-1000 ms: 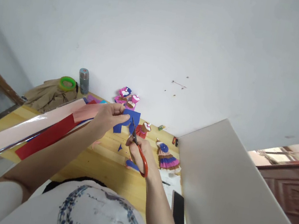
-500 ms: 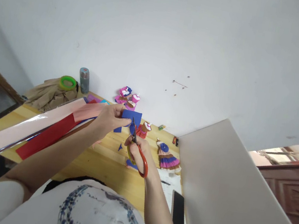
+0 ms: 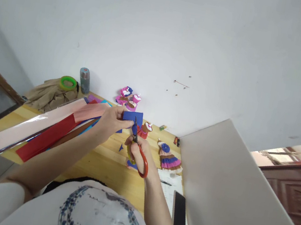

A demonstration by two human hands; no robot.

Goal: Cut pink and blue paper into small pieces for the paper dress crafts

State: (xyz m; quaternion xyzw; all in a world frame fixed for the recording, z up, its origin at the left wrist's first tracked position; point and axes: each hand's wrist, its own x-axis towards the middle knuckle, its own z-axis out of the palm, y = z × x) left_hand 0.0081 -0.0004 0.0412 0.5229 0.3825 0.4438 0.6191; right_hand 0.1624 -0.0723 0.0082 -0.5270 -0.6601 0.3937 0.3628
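Observation:
Between the thumb and fingers of my left hand (image 3: 112, 121) is a small piece of blue paper (image 3: 133, 117), held up above the table. My right hand (image 3: 139, 150) grips a pair of scissors (image 3: 144, 165) with orange and yellow handles. Their dark blades overlap the paper's lower edge, beside my left thumb. A small blue scrap (image 3: 121, 147) lies on the wood below, and another blue piece (image 3: 132, 164) shows partly behind my right hand. A small figure with a red paper skirt (image 3: 145, 130) stands just beyond the blades.
Long strips of coloured paper, a red one (image 3: 46, 140) among them, lie on the table (image 3: 105, 170) at left. Farther back are a flask (image 3: 84, 80), a green tape ring (image 3: 68, 83) and paper figures (image 3: 129, 99). A layered paper dress (image 3: 169, 158), phone (image 3: 179, 213) and upright board (image 3: 230, 188) are right.
My left hand has shifted slightly, its thumb now nearer the scissor blades. The scissors have moved a little at the paper's lower edge. My left forearm has also shifted a little.

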